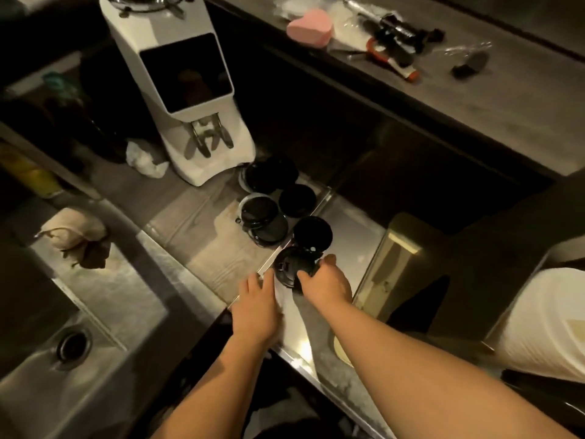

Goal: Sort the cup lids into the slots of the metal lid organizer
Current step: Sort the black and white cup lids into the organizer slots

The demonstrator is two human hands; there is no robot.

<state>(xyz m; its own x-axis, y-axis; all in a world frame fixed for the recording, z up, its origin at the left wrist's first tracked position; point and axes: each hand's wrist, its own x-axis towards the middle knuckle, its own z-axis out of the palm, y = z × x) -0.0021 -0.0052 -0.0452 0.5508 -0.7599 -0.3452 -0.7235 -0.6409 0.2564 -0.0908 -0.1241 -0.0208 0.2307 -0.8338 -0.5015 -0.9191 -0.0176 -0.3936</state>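
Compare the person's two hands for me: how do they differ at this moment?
The right hand curls thumb and fingers round a black lid; the left hand holds nothing, its fingers straight. The right hand reaches further forward, toward the other lids; the left hand lies beside the held lid, nearer the counter's edge. Both are bare and are turned palm down.

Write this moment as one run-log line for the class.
right hand: grips black lid stack | left hand: open, beside it | other lid stacks: several, beyond the hands, near white grinder
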